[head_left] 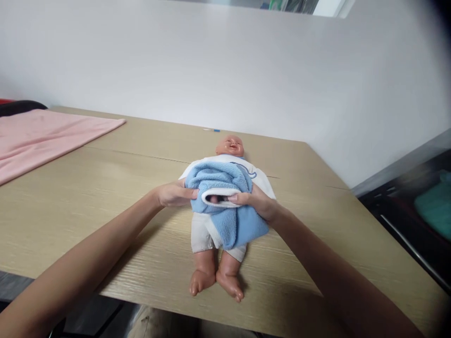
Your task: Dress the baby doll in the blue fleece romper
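A baby doll (pixel 229 146) lies on its back on the wooden table (pixel 88 197), head away from me, bare feet toward me. It wears a white top and white shorts. A bunched light blue garment (pixel 225 206) with a white cuff covers its belly. My left hand (pixel 174 194) grips the garment's left side, fingers closed on the fabric. My right hand (pixel 255 201) pinches the white cuff on the right side. A small pink part of the doll, perhaps its hand, shows inside the cuff opening.
A pink cloth (pixel 38 138) is spread over the table's far left. A white wall rises behind the table. To the right stands a dark shelf or rack (pixel 408 197) with something teal (pixel 435 204) on it.
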A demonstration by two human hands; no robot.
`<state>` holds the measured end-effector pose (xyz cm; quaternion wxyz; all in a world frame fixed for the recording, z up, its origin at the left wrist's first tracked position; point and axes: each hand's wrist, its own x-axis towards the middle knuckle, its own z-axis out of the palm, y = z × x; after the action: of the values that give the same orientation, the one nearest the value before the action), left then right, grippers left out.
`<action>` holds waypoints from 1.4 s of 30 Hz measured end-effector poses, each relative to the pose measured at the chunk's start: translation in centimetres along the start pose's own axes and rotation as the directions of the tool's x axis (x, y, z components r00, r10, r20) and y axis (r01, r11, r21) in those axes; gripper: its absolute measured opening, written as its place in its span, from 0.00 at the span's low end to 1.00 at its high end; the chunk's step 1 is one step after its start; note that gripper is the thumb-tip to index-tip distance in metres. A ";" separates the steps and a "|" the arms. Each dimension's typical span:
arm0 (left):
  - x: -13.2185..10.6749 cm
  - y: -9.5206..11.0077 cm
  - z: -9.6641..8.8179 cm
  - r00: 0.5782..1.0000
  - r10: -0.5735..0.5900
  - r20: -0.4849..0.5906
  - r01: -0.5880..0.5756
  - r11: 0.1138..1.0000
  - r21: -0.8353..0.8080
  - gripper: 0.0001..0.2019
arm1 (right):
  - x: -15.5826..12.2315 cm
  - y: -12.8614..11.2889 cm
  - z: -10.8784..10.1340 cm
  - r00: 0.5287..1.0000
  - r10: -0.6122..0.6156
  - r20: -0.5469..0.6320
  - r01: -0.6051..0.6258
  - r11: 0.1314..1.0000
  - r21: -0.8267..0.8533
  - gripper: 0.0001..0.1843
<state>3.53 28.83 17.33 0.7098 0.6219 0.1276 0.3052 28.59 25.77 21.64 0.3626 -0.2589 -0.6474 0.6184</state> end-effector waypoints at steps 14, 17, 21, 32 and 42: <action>-4.1 -3.0 3.8 0.983 0.054 -0.178 -0.057 0.998 -0.013 0.40 | -2.8 -1.9 5.6 0.987 -0.059 -0.152 -0.026 0.864 -0.504 0.15; -3.7 -2.9 4.3 0.984 0.049 -0.173 -0.026 0.991 0.134 0.37 | -3.2 -0.7 5.0 0.984 -0.045 -0.172 -0.046 0.870 -0.490 0.16; -3.6 -3.3 4.3 0.967 0.014 -0.254 0.043 0.975 0.217 0.33 | -4.0 1.8 3.8 0.977 -0.020 -0.211 -0.075 0.899 -0.431 0.22; -1.9 -4.5 3.5 0.922 0.038 -0.386 0.076 0.959 0.275 0.26 | -3.4 4.4 3.0 0.944 -0.107 -0.311 0.015 0.958 -0.285 0.23; 0.6 -4.7 1.8 0.923 0.013 -0.384 0.068 0.978 0.198 0.27 | -1.8 5.4 0.4 0.939 -0.138 -0.316 0.035 0.950 -0.311 0.26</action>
<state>6.30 27.60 13.27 0.6065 0.6192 0.3036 0.3958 28.77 24.68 16.04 0.4503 -0.3831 -0.6739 0.4431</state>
